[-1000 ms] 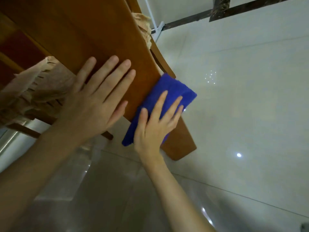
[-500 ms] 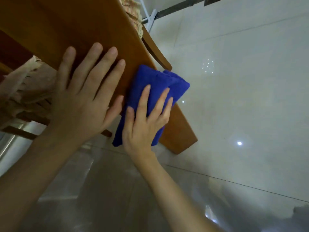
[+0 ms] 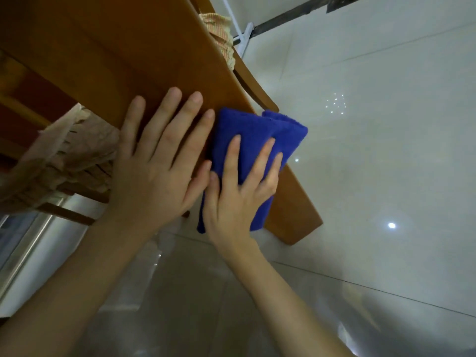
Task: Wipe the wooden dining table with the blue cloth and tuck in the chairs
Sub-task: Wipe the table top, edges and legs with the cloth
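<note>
The wooden dining table (image 3: 123, 55) fills the upper left, its corner pointing down to the right. A folded blue cloth (image 3: 257, 140) lies on the table near that corner. My right hand (image 3: 242, 191) presses flat on the cloth, fingers spread. My left hand (image 3: 159, 161) lies flat on the bare tabletop just left of the cloth, thumb touching the right hand. A chair with a beige fringed cushion (image 3: 69, 161) stands under the table's near edge at left. Another chair's wooden back (image 3: 255, 88) with a beige cover shows beyond the far edge.
Glossy pale floor tiles (image 3: 373, 124) spread to the right and below, with light reflections. A white metal frame (image 3: 244, 37) stands at the top near a dark floor strip. A metallic rail (image 3: 23, 253) runs along the lower left.
The cloth and my right hand have slid left along the table, closing up against my left hand. The view has shifted slightly; my left hand stays flat on the table.
</note>
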